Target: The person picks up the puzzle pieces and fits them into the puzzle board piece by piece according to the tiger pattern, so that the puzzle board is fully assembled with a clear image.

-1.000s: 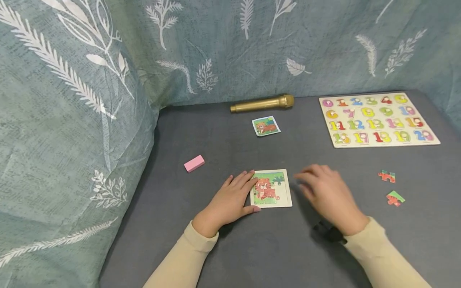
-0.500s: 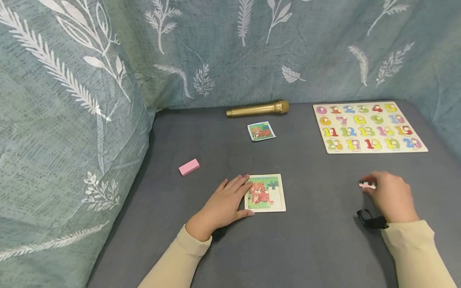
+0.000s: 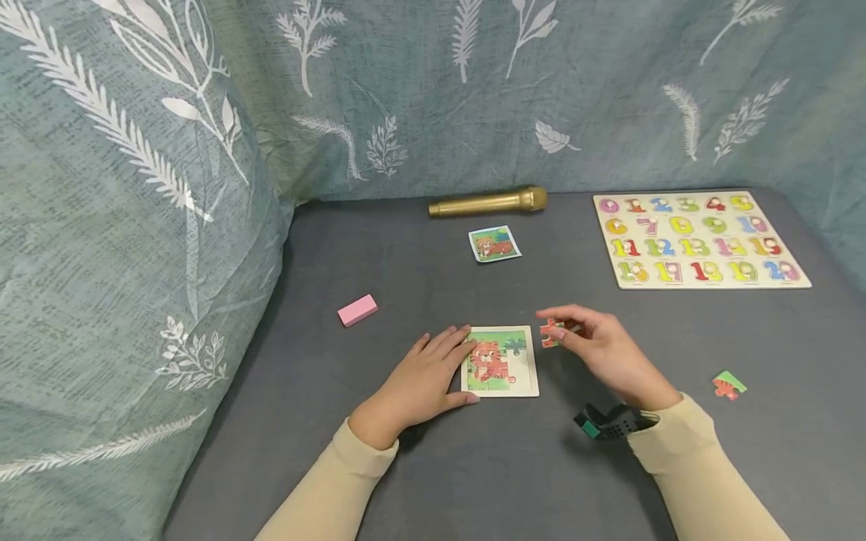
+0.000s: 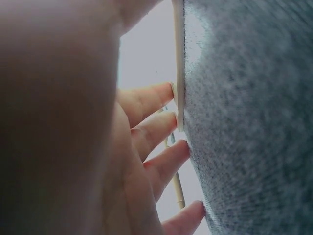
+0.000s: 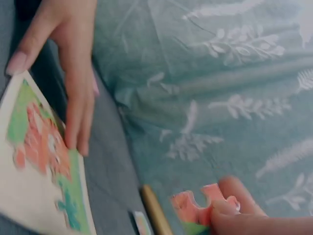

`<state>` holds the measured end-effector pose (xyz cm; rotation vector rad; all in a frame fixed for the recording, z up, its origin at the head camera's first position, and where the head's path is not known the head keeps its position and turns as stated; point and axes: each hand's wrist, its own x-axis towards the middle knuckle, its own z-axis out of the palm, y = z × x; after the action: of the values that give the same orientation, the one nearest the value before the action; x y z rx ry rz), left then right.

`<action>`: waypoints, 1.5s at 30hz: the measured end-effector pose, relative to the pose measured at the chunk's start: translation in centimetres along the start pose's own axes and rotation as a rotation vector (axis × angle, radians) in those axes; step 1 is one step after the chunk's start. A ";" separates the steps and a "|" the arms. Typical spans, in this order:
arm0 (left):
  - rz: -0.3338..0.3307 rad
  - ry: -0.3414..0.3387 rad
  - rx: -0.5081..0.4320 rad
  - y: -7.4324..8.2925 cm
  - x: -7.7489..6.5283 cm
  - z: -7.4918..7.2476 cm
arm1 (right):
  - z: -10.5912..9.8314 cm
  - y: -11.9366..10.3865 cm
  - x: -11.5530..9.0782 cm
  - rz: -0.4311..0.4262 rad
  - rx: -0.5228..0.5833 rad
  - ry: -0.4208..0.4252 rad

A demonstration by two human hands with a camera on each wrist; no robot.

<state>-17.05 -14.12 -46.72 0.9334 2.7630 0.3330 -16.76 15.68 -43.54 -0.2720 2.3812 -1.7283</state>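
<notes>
A square jigsaw board [image 3: 525, 379] with a partly filled tiger picture lies on the dark table. Bare pale backing shows along its right and lower right. My left hand [image 3: 422, 376] rests at the board's left edge, fingers spread and fairly straight, fingertips at the edge in the left wrist view. Just off the board's right side, my right hand [image 3: 609, 353] pinches a red and green jigsaw piece [image 3: 549, 333] between thumb and fingers. The right wrist view shows that same jigsaw piece [image 5: 193, 208] with its notch and knob. Another jigsaw piece [image 3: 729, 385] lies farther right.
A small tiger picture card [image 3: 495, 244] lies behind the board, near a gold microphone [image 3: 487, 203]. A number puzzle board [image 3: 704, 240] sits at the back right. To the left is a pink block [image 3: 358, 310]. A patterned curtain [image 3: 433, 98] hangs behind the table.
My right hand went right, picked up one of the two loose jigsaw pieces, and came back beside the board with it. My left hand has stayed at the board's edge.
</notes>
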 end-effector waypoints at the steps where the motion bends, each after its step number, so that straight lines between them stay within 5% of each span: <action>1: -0.001 -0.002 0.000 0.0 0.1 0.0 | 0.4 -0.1 0.2 0.003 -0.026 -0.001; 10: -0.014 -0.023 0.015 0.1 0.1 -0.1 | 2.5 0.6 1.8 -0.098 -0.291 -0.043; 23: -0.014 -0.018 0.022 0.1 -0.2 -0.2 | 4.4 1.6 1.7 -0.044 -0.233 -0.004; 29: -0.011 -0.018 0.019 0.0 0.0 -0.1 | 4.8 1.4 1.5 -0.020 -0.271 0.115; 45: -0.019 -0.012 0.032 0.2 0.1 0.0 | 5.5 2.2 1.4 -0.062 -0.481 0.134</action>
<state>-17.06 -13.89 -46.69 0.9127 2.7723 0.2796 -16.74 10.91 -47.36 -0.3058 2.8918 -1.2023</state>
